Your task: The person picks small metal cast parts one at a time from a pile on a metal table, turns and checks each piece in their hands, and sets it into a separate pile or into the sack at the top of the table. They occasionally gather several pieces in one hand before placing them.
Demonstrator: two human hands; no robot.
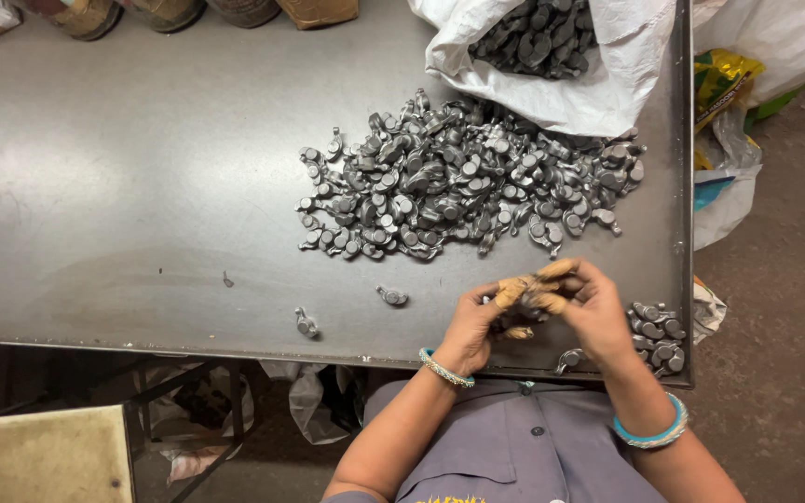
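We are looking down at our two hands meeting over the near edge of a grey metal table [142, 186]. Our left hand [477, 321] and right hand [589, 307] are both curling around one small metal part [531, 300], pinching it between taped fingertips [512, 291]; the part is sitting mostly hidden between the fingers, just above the table edge, so we cannot tell its exact pose. Both hands are grasping, neither one lying slack.

To handle it well, we judge that we should be keeping the grip light at the fingertips and turning the piece slowly so each face is coming into view, with the wrists staying over the table so a dropped piece is landing on the top, not the floor.

The big heap of parts [458, 186] is lying well beyond our hands, dull silver, lumpy, each piece showing a round boss and a short arm, with a rough cast look. A white woven sack [598, 84] is gaping open at the far right, holding more of the same. A smaller cluster [656, 335] is sitting just beside our right hand at the table corner. Two stray pieces [306, 323] [391, 296] are lying apart to the left of our hands. The tabletop is looking smooth, worn and faintly glossy. Bangles [649, 433] are circling both wrists.
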